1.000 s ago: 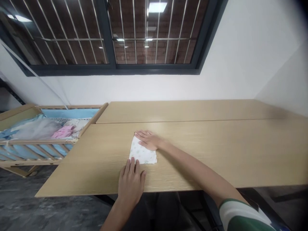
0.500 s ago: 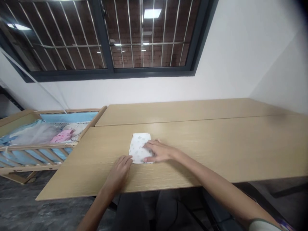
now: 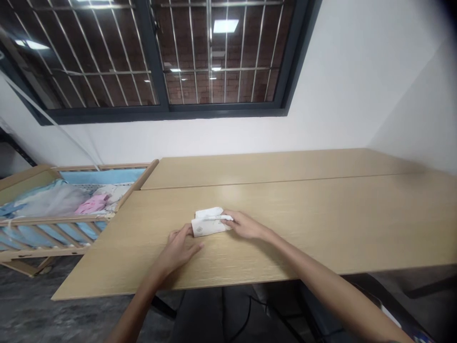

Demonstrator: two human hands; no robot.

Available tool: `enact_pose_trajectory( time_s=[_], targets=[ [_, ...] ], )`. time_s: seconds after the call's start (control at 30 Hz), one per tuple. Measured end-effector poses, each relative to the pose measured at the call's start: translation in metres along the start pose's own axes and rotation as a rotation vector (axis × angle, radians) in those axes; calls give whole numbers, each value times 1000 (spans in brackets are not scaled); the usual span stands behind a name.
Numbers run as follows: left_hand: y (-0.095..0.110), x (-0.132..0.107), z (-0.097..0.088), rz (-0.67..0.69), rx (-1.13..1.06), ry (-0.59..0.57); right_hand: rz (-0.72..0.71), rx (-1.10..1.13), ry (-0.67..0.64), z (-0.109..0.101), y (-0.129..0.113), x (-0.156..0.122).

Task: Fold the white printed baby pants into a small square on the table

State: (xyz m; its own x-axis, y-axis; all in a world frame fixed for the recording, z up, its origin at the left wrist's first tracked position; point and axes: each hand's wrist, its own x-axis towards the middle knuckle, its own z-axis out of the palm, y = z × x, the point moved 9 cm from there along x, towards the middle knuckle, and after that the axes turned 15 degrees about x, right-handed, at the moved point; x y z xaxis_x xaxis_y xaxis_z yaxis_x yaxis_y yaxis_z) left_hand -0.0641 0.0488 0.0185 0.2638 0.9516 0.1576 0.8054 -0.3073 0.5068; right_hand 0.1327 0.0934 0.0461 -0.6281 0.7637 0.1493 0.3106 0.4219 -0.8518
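A small white patterned cloth [image 3: 210, 226] lies on the tabletop, its near part folded up and over so that a thinner band of the far part shows behind the fold. My right hand [image 3: 246, 226] grips its right end, fingertips at the fold line. At the left end, the fingertips of my left hand [image 3: 179, 250] touch the cloth's edge, while the thumb is spread apart over the wood. Some of the left fingertips are hidden behind the cloth.
The light wooden table [image 3: 303, 219] has a seam running along its length. To the left stands a wooden crib [image 3: 57, 220] with blue lining, netting and a pink cloth [image 3: 93, 203]. A barred window [image 3: 221, 57] is in the wall behind.
The cloth, flat and taller before, has its near edge folded up toward the far side. My right hand has closed on its right end; my left thumb has spread away.
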Motion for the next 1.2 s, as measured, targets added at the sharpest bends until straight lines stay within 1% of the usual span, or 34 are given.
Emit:
enact_pose_trajectory(
  time_s=[0.1,0.23,0.3,0.43,0.53,0.6,0.63,0.67,0.7,0.73,0.77,0.8,0.83,0.87,0.9,0.93,1.0,1.03,1.1,1.2],
  targets=[
    [-8,15,5,-17,-58,28,17,38,59,-2,11,11],
    [-22,34,10,-132,-39,87,56,33,215,-10,32,20],
    [-26,41,13,-166,-8,107,70,18,291,-14,41,23],
    [-28,44,17,-217,89,126,117,39,432,-23,60,24],
    [-29,41,16,-251,182,129,199,68,483,-26,72,25],
    [-29,39,11,-283,238,158,238,38,509,-29,71,24],
    [-26,39,7,-285,264,196,219,-10,535,-31,65,23],
    [-22,39,3,-266,284,248,166,-81,559,-32,53,22],
    [-14,39,0,-221,290,304,82,-167,561,-30,38,22],
    [-4,40,-1,-153,283,350,-17,-257,528,-24,22,22],
    [7,42,2,-72,267,374,-110,-337,452,-13,9,24],
    [17,44,8,4,252,371,-179,-399,340,1,0,26],
    [25,46,17,62,248,340,-212,-442,216,16,-4,28],
    [30,49,27,97,266,297,-213,-470,107,29,-3,30],
    [33,52,38,115,304,250,-191,-487,25,38,1,31],
    [34,54,48,122,354,212,-157,-495,-28,43,7,31],
    [32,57,61,124,451,170,-93,-487,-73,43,18,31],
    [30,57,65,126,488,165,-69,-477,-84,41,23,31],
    [23,56,66,136,536,164,-28,-455,-105,34,30,26],
    [10,50,63,149,573,139,20,-426,-108,23,37,17]
  ],
)
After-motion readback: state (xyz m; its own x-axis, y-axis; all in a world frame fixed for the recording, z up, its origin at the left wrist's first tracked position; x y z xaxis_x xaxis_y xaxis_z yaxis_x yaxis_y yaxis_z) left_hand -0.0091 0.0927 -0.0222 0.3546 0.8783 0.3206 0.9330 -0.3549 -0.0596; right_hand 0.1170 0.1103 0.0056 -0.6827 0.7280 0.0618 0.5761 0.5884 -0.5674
